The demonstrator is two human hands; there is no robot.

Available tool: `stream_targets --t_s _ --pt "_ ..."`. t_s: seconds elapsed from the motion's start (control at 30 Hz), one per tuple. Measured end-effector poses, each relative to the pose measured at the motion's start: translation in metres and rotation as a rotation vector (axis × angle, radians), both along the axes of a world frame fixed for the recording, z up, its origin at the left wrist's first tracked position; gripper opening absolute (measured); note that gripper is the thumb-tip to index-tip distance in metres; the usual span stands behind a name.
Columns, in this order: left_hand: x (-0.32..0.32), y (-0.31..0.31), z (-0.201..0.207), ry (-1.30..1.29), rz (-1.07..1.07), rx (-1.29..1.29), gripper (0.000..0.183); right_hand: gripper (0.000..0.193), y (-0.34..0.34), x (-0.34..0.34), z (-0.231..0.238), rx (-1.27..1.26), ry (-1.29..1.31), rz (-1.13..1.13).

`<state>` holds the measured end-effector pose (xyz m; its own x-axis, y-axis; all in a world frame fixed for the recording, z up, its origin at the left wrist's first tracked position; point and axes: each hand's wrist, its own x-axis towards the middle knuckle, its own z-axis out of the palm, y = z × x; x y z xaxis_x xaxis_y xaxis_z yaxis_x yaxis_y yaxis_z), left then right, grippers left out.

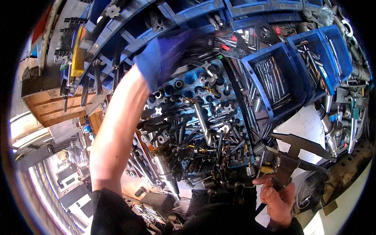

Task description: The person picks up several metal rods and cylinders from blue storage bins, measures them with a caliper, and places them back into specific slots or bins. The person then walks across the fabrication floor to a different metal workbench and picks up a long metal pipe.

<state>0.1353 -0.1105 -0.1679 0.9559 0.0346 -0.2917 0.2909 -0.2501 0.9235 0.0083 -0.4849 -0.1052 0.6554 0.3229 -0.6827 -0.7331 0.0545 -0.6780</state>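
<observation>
In my bare right hand (277,199) is a vernier caliper (290,159), dark and worn, its jaws pointing away from me and to the right. My fingers are wrapped round its body. My left hand (168,56), in a blue and dark glove, reaches over the far side of a blue tool rack (190,78). Its fingers are dark and blurred beside loose cutters and a flat dark wrench (237,49), so what they touch cannot be made out. Several end mills and drill bits stand or lie in the rack, among them a large end mill (202,123).
A blue bin (254,66) of long drill bits stands right of the rack, with another blue bin (309,47) beside it. Blue shelf bins (184,13) line the far side. White paper (303,125) lies beneath the caliper. A wooden box (58,103) is at left.
</observation>
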Motion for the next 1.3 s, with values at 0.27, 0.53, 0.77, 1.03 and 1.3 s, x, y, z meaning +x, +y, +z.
stream_targets --t_s 0.27,0.53,0.77,1.03,1.3 --pt "0.058 -0.028 -0.025 0.375 0.076 -0.2 0.031 0.038 -0.013 0.003 0.002 0.022 0.015 0.026" --pt "0.096 -0.043 -0.058 0.519 0.372 -0.487 0.036 0.034 -0.019 0.008 0.008 0.056 -0.087 -0.062" --pt "0.097 -0.031 -0.063 0.454 0.156 -0.416 0.032 0.03 -0.017 0.028 0.029 -0.026 -0.082 -0.024" --pt "0.062 -0.013 -0.046 0.013 0.052 0.568 0.035 0.028 -0.018 0.031 0.034 -0.027 -0.099 0.06" --pt "-0.031 -0.005 0.066 0.216 0.016 0.124 0.021 0.028 -0.004 0.03 0.052 0.005 -0.214 0.18"
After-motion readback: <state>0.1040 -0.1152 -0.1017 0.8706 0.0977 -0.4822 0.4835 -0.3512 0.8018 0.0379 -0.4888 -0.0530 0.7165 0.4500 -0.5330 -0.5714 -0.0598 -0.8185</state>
